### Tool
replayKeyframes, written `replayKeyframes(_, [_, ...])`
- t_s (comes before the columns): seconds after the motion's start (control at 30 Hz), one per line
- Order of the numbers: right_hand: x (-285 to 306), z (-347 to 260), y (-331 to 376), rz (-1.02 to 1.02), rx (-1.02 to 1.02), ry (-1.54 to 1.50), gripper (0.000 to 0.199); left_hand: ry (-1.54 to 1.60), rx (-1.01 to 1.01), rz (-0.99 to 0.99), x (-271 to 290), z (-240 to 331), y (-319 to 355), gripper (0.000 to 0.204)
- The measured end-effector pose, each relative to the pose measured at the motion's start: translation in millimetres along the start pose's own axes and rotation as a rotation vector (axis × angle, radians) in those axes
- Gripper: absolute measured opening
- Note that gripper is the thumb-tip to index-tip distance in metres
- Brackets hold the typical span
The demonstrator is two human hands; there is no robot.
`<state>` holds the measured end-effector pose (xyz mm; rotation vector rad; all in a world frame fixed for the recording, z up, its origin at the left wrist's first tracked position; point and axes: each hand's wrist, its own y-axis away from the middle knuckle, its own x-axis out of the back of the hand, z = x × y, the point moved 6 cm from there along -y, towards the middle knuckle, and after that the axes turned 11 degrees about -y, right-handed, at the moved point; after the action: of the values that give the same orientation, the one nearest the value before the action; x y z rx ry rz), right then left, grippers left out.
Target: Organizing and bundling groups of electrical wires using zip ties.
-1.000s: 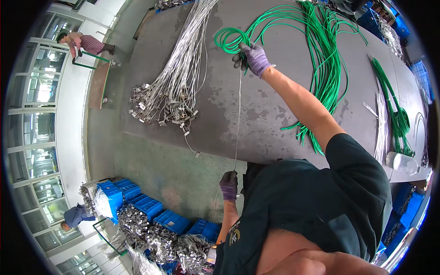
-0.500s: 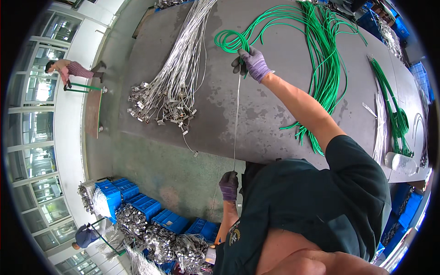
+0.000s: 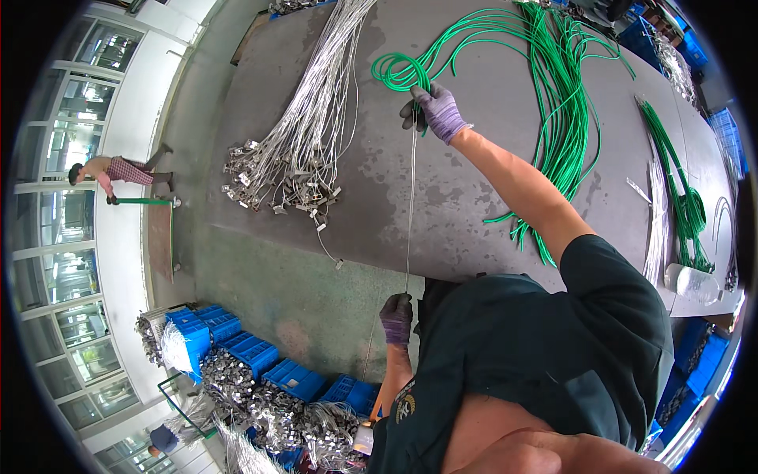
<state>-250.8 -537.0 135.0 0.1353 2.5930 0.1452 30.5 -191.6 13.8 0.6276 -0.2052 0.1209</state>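
My right hand point(image 3: 437, 112), in a purple and grey work glove, is closed around a looped green cable point(image 3: 400, 71) above the table. From under it a thin whitish wire point(image 3: 412, 197) runs taut down to my left hand point(image 3: 396, 317). That hand, gloved the same way, is closed on the wire's near end beyond the table edge. A big bundle of green cables point(image 3: 557, 118) lies to the right of my right hand. On the left lies a bundle of silvery-white wires point(image 3: 316, 87), with small metal end pieces point(image 3: 284, 182) clustered at its near end.
The grey table point(image 3: 466, 189) has a damp-looking patchy surface. At its right are a tied green cable bundle point(image 3: 691, 213) and a clear plastic bottle point(image 3: 693, 283). Blue crates point(image 3: 294, 379) and heaped metal parts point(image 3: 229, 375) stand lower left. A person point(image 3: 126, 171) pushes a flat cart point(image 3: 160, 237) along the aisle.
My hands and the taut wire stay almost in place. At the left, the person with the cart has moved down the picture, and another person at lower left has shifted as well.
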Motion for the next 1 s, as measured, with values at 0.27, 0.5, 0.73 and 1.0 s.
replayKeyframes(0.27, [-4,3,4,-0.035,-0.017,0.043,0.027,-0.004,0.011,0.026,5,-10,-2,0.017])
replayKeyframes(0.5, [7,65,12,-0.095,-0.271,-0.023,0.027,0.007,-0.02,0.004,-3,-21,-5,0.017])
replayKeyframes(0.73, [21,144,61,0.009,-0.432,-0.158,0.03,-0.086,-0.001,0.051,-11,-32,-11,0.019])
replayKeyframes(1.0, [13,183,147,-0.155,-0.607,0.258,0.031,-0.138,0.022,0.07,-2,-25,-6,0.023])
